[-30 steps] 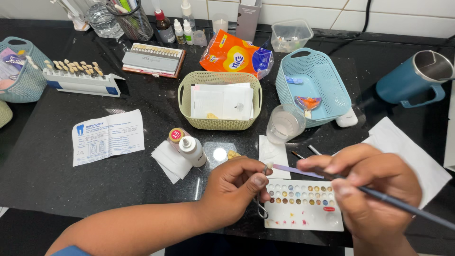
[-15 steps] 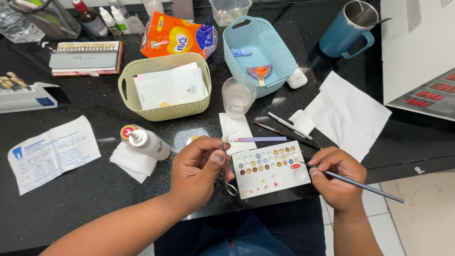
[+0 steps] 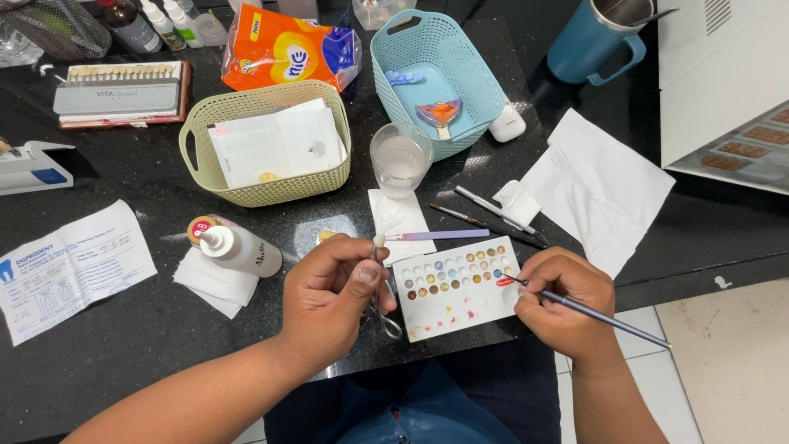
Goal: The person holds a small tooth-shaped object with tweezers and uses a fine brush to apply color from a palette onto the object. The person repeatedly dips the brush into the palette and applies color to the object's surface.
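Far beyond the left hand (image 3: 333, 296) lies an orange-and-blue crinkled snack packet (image 3: 288, 51), while a white printed leaflet (image 3: 70, 267) lies flat well to its left.

There is only one view, from a camera on the person's head, which looks steeply down at the black worktop (image 3: 99, 353) from close above. The near edge of the worktop and the person's lap are at the bottom of the frame, both forearms enter from there, and the left hand (image 3: 333, 292) and the right hand (image 3: 563, 296) lie a little below the middle. The far side of the worktop reaches the top edge, and a strip of tiled floor (image 3: 723, 345) shows at the lower right.
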